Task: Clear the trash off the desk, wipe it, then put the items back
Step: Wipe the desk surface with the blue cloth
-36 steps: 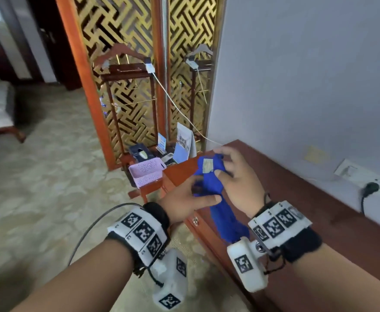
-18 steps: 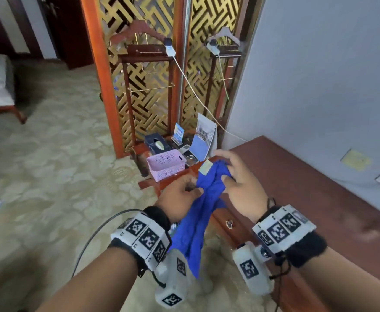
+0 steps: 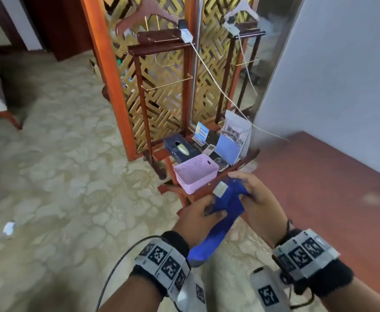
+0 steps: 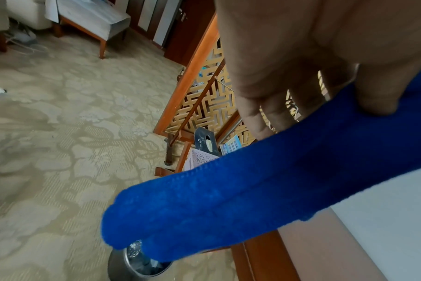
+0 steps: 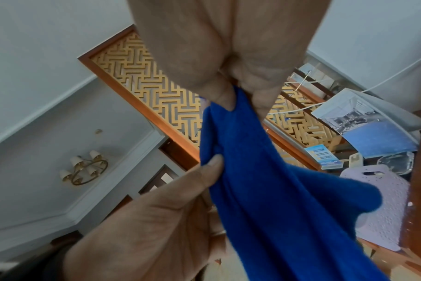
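Observation:
Both hands hold a blue cloth (image 3: 225,212) in the air just off the left end of the dark red desk (image 3: 324,176). My right hand (image 3: 249,194) pinches its upper end, where a pale label (image 3: 221,189) shows. My left hand (image 3: 203,213) pinches the cloth (image 5: 264,180) a little lower, thumb against it. The rest of the cloth (image 4: 240,190) hangs down past my left wrist, over a metal bin (image 4: 137,264) on the floor.
A low wooden stand beside the desk carries a pink perforated basket (image 3: 195,173), a dark tissue box (image 3: 180,147), a blue card sign (image 3: 201,132), a booklet (image 3: 234,140) and a glass dish (image 3: 221,164). A white cable (image 3: 218,86) runs to a valet rack. White scrap (image 3: 8,228) lies on the carpet.
The cloth has been drawn off the desk edge and now hangs lengthwise between both hands. The head view has swung left toward the stand and the carpet.

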A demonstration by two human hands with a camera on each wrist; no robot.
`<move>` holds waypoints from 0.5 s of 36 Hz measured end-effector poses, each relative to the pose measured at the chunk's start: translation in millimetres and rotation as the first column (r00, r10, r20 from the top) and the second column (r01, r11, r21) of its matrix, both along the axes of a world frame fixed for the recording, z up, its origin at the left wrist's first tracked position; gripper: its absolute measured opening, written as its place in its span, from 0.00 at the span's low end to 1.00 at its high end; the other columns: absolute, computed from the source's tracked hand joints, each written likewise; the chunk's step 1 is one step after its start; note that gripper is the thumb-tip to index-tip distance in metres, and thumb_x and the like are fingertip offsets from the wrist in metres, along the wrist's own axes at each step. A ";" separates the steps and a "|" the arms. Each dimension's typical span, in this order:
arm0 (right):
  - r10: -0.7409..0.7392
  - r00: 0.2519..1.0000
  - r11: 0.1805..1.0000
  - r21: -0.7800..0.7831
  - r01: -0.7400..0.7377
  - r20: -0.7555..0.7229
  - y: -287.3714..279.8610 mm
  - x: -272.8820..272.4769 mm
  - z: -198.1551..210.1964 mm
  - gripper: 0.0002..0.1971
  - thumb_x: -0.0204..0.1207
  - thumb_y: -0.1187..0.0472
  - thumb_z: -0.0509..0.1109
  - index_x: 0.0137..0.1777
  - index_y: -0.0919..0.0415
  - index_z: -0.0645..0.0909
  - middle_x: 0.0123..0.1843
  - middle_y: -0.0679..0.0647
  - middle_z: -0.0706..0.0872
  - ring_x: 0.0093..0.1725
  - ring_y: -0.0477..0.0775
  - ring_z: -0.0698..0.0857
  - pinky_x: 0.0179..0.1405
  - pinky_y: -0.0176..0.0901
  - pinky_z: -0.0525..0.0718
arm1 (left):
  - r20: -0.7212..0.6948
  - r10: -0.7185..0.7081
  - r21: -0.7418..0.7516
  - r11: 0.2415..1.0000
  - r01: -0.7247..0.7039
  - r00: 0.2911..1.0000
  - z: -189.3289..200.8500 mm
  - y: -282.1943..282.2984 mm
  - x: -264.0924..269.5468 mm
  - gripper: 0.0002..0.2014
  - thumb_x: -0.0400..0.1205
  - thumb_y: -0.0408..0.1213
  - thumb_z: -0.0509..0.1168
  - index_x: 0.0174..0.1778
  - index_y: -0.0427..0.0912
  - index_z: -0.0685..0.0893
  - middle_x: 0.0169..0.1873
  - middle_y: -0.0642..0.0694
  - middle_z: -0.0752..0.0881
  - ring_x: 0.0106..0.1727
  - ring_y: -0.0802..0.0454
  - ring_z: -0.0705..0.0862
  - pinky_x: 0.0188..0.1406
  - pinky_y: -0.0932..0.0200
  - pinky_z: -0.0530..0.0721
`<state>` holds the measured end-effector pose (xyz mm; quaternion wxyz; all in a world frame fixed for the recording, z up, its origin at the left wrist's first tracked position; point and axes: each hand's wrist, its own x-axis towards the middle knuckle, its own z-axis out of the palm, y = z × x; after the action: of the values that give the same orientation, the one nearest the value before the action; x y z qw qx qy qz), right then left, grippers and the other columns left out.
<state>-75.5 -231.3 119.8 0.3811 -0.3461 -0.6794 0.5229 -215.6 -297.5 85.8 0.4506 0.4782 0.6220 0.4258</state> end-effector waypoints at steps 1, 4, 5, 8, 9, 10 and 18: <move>-0.004 1.000 1.000 -0.014 0.004 -0.008 9.1 -5.8 -2.2 0.22 0.64 0.68 0.63 0.55 0.45 0.82 0.51 0.48 0.86 0.52 0.56 0.84 0.60 0.59 0.79 | -0.002 -0.009 0.002 1.000 0.009 1.000 -3.4 9.9 -10.0 0.23 0.72 0.53 0.64 0.45 0.34 0.77 0.40 0.33 0.80 0.41 0.53 0.75 0.47 0.47 0.77; -0.010 0.998 0.999 -0.034 0.012 0.066 37.5 -24.4 -14.8 0.28 0.67 0.74 0.59 0.55 0.40 0.83 0.54 0.51 0.86 0.57 0.60 0.83 0.62 0.61 0.79 | -0.016 -0.009 -0.004 1.000 0.009 1.000 -9.4 40.5 -37.8 0.11 0.82 0.39 0.63 0.54 0.36 0.82 0.48 0.38 0.86 0.49 0.51 0.81 0.55 0.55 0.76; -0.020 0.996 0.999 -0.034 0.023 0.092 47.4 -29.8 -20.1 0.28 0.68 0.74 0.59 0.56 0.41 0.82 0.55 0.53 0.86 0.58 0.61 0.83 0.61 0.62 0.80 | -0.014 0.002 -0.010 1.000 -0.002 1.000 -10.5 50.2 -45.8 0.08 0.84 0.33 0.61 0.55 0.39 0.83 0.50 0.43 0.87 0.52 0.51 0.82 0.58 0.57 0.76; -0.051 0.992 0.998 -0.021 0.054 0.118 83.7 -47.4 -38.4 0.28 0.68 0.77 0.57 0.61 0.47 0.78 0.49 0.57 0.87 0.50 0.60 0.84 0.53 0.59 0.83 | -0.045 0.055 -0.013 0.998 -0.056 0.997 -17.3 78.5 -70.0 0.15 0.85 0.27 0.57 0.51 0.52 0.83 0.49 0.52 0.88 0.53 0.53 0.84 0.59 0.55 0.79; -0.072 0.989 0.997 -0.013 0.074 0.130 96.8 -53.1 -42.8 0.30 0.70 0.80 0.56 0.62 0.47 0.76 0.45 0.53 0.87 0.43 0.55 0.84 0.48 0.53 0.83 | -0.059 0.066 -0.012 0.998 -0.067 0.996 -17.8 87.4 -79.2 0.16 0.84 0.26 0.57 0.50 0.54 0.84 0.49 0.52 0.88 0.54 0.53 0.85 0.59 0.56 0.79; -0.093 0.987 0.995 -0.011 0.095 0.128 109.8 -59.1 -46.2 0.31 0.72 0.82 0.56 0.62 0.46 0.74 0.39 0.48 0.86 0.37 0.48 0.81 0.42 0.43 0.81 | -0.066 0.082 -0.014 0.996 -0.083 0.995 -19.7 97.2 -89.3 0.18 0.84 0.26 0.57 0.50 0.55 0.84 0.50 0.52 0.88 0.55 0.54 0.85 0.59 0.57 0.79; -0.190 0.958 0.982 0.036 0.186 0.214 193.1 -96.0 -48.6 0.28 0.70 0.74 0.58 0.54 0.38 0.81 0.55 0.44 0.87 0.59 0.51 0.84 0.63 0.54 0.79 | -0.055 0.094 -0.047 0.994 -0.096 0.994 -15.0 191.3 -145.2 0.16 0.83 0.26 0.56 0.45 0.52 0.82 0.44 0.51 0.86 0.46 0.54 0.81 0.48 0.60 0.76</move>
<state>-171.5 -38.3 71.3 0.3554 -0.4611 -0.6850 0.4380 -360.8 -106.2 70.8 0.4248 0.4479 0.6661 0.4186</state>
